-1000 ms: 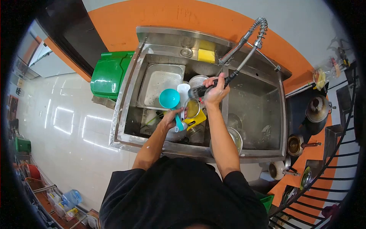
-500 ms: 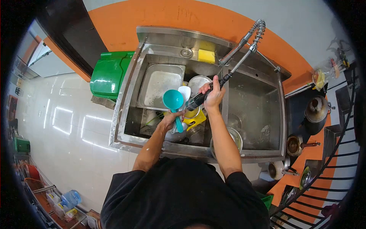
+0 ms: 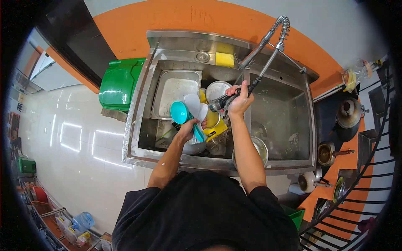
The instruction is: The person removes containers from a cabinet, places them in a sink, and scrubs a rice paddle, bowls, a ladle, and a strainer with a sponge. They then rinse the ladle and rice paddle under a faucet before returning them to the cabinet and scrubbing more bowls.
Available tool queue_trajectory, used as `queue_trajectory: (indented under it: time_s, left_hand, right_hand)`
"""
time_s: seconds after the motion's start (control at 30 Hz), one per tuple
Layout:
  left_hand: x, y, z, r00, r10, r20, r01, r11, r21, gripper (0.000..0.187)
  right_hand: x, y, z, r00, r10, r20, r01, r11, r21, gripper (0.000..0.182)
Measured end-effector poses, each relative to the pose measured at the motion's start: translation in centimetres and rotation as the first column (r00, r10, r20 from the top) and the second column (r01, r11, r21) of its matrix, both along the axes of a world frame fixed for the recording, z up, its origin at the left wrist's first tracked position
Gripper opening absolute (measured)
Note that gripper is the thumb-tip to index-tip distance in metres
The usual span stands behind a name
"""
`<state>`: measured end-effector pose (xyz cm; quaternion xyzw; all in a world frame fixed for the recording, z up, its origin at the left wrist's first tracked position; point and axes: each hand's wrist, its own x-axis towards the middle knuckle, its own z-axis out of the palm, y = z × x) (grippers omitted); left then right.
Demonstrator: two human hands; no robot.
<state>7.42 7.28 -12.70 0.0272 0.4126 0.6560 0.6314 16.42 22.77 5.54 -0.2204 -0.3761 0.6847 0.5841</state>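
Note:
My left hand (image 3: pixel 189 131) is closed round the handles of a teal ladle (image 3: pixel 179 113) and two white paddles (image 3: pixel 192 103), held together over the left sink basin. The ladle's bowl faces up, and the paddle blades fan out beside it. In my right hand (image 3: pixel 240 104) is a black spray nozzle (image 3: pixel 218 104), pointing left towards the paddles. Below the hands lie a yellow piece (image 3: pixel 217 132) with holes and a round metal lid or bowl (image 3: pixel 218 90). A rectangular metal pan (image 3: pixel 178 81) rests at the basin's back left.
A spring-coil faucet (image 3: pixel 283 31) rises behind the sink, beside a yellow sponge (image 3: pixel 225 60) on the ledge. Water stands in the right basin (image 3: pixel 278 113). A green bin (image 3: pixel 121 85) is at the left, and used pans (image 3: pixel 325 155) sit at the right.
The ladle has shifted left and the white paddles have spread apart, so more of the second one shows. My right hand and the nozzle have moved slightly right.

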Motion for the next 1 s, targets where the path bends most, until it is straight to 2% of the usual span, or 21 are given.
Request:
queue_trajectory:
  time_s: [0.07,0.13,0.17,0.23,0.27,0.3,0.33,0.4,0.47,0.53,0.6,0.67,0.73,0.77,0.83,0.87,0.9,0.93,0.97,1.0]
  left_hand:
    - [0.1,-0.2,0.1,1.000,0.001,-0.011,-0.001,1.000,-0.002,0.040]
    - [0.3,-0.3,0.5,1.000,0.002,-0.022,-0.002,1.000,0.001,0.039]
    - [0.5,-0.5,0.8,0.999,-0.006,-0.042,0.004,0.999,-0.035,0.038]
    - [0.8,-0.7,0.9,0.998,-0.009,-0.060,0.005,0.997,-0.072,0.036]
    - [1.0,-1.0,0.8,0.991,-0.046,-0.123,0.037,0.996,-0.077,0.034]
    - [1.0,-1.3,0.8,0.979,-0.083,-0.189,0.068,0.994,-0.084,0.033]
    - [0.8,-1.5,0.1,0.978,-0.082,-0.194,0.066,0.994,-0.086,0.033]
    - [0.7,-1.7,-1.1,0.943,-0.110,-0.315,0.074,0.989,-0.125,0.030]
    - [0.5,-1.7,-1.1,0.934,-0.100,-0.342,0.069,0.992,-0.102,0.029]
    - [0.5,-1.7,-1.0,0.920,-0.087,-0.383,0.066,0.995,-0.069,0.028]
    - [0.6,-1.5,-0.5,0.934,-0.042,-0.354,0.032,0.999,-0.034,0.027]
    - [1.0,-1.8,1.3,0.945,-0.003,-0.326,0.000,1.000,-0.008,0.027]
    - [1.5,-1.7,3.3,0.899,0.046,-0.435,-0.049,0.999,0.005,0.028]
    - [1.2,-1.6,2.6,0.900,0.043,-0.434,-0.045,0.999,0.005,0.028]
    - [0.5,-1.6,1.3,0.835,-0.077,-0.545,0.051,0.997,-0.064,0.028]
    - [0.5,-1.7,0.9,0.834,-0.080,-0.546,0.054,0.997,-0.063,0.028]
    - [0.6,-1.8,0.5,0.907,-0.069,-0.416,0.063,0.998,-0.027,0.032]
    - [0.5,-1.6,0.8,0.958,-0.061,-0.279,0.067,0.998,0.012,0.035]
    - [0.4,-1.5,1.0,0.981,-0.062,-0.185,0.059,0.998,-0.022,0.036]
    - [0.2,-1.4,1.1,0.980,-0.064,-0.188,0.061,0.998,-0.022,0.036]
  right_hand:
    - [0.0,-0.3,0.0,1.000,0.026,0.004,-0.026,0.999,0.022,0.042]
    - [0.0,-1.1,0.0,0.987,0.158,-0.001,-0.158,0.982,-0.100,0.041]
    - [-0.1,-1.3,0.2,0.986,0.168,-0.015,-0.168,0.977,-0.129,0.043]
    - [-0.7,-0.7,0.4,0.993,0.104,-0.062,-0.108,0.992,-0.065,0.043]
    - [-1.1,-0.6,0.5,0.992,0.042,-0.115,-0.044,0.999,-0.010,0.044]
    - [-1.5,-0.2,0.7,0.996,-0.024,-0.085,0.022,1.000,-0.015,0.045]
    - [-1.6,-0.2,1.1,0.996,-0.022,-0.091,0.021,1.000,-0.017,0.045]
    - [-1.8,-0.3,1.8,0.999,0.009,-0.051,-0.008,0.999,0.032,0.045]
    - [-1.7,-0.6,1.1,0.998,0.068,-0.018,-0.066,0.995,0.077,0.045]
    - [-1.5,-1.2,0.3,0.965,0.260,0.015,-0.260,0.965,-0.039,0.045]
    - [-1.5,-0.6,0.1,0.973,0.229,0.011,-0.228,0.972,-0.059,0.045]
    - [-1.0,0.0,0.7,0.993,0.080,0.082,-0.071,0.991,-0.111,0.043]
    - [-0.6,0.5,0.8,0.994,0.072,0.087,-0.064,0.994,-0.090,0.040]
    - [-0.4,0.8,0.6,0.992,0.061,0.115,-0.053,0.996,-0.072,0.040]
    - [-0.3,1.0,0.5,0.989,0.047,0.141,-0.040,0.998,-0.051,0.040]
    - [-0.2,0.8,0.5,0.985,0.133,0.107,-0.122,0.987,-0.106,0.041]
    - [-0.2,0.7,0.6,0.974,0.216,0.067,-0.203,0.967,-0.156,0.043]
    - [-0.2,0.6,0.8,0.976,0.210,0.061,-0.200,0.969,-0.148,0.043]
    - [-0.2,0.4,0.7,0.971,0.239,0.003,-0.234,0.952,-0.196,0.044]
    - [-0.2,0.2,0.7,0.962,0.266,-0.054,-0.271,0.931,-0.243,0.045]
